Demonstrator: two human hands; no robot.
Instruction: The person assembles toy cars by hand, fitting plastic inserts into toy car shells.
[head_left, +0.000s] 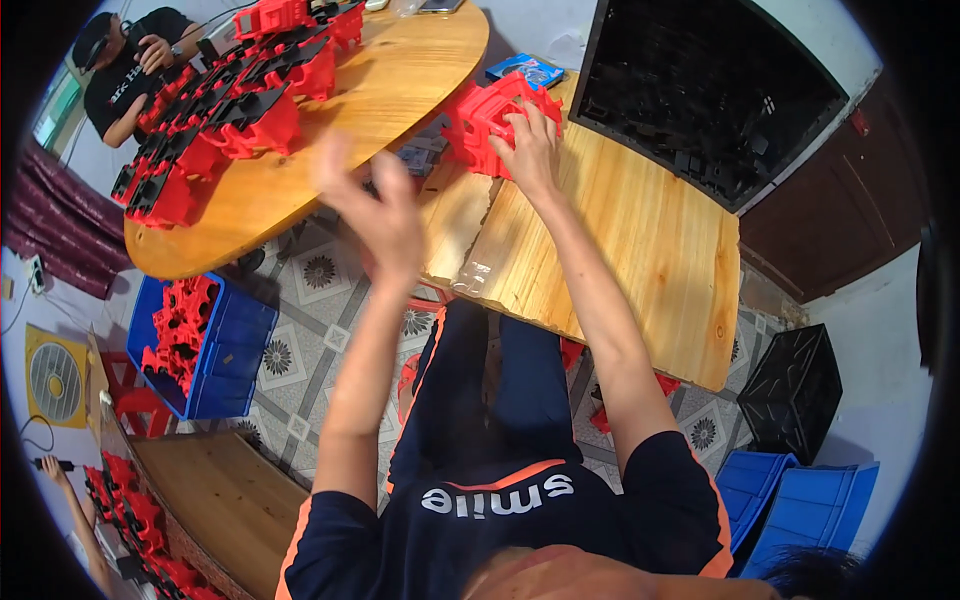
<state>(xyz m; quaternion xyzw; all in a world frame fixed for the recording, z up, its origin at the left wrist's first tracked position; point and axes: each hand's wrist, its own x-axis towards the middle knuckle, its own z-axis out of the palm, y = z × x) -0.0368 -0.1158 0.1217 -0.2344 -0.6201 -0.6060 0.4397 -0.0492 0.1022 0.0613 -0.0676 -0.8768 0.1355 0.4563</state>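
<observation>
My right hand (535, 155) is at the far end of the wooden table (600, 230), its fingers curled over a red plastic part (490, 125) with openings and ribs. The part may be more than one piece; I cannot tell. My left hand (385, 225) is in the air between this table and the oval table, smeared by motion. Its fingers are apart and nothing shows in them. Red parts with black pieces (265, 120) stand in rows on the oval wooden table (400, 90) to the left.
A large black bin (700, 90) with dark pieces adjoins the table's far right. Left, a blue crate (225, 350) holds red parts; blue crates (810, 505) and a black crate (795, 385) stand right. A co-worker (135, 75) is far left; another person's arm (80, 510) shows lower left.
</observation>
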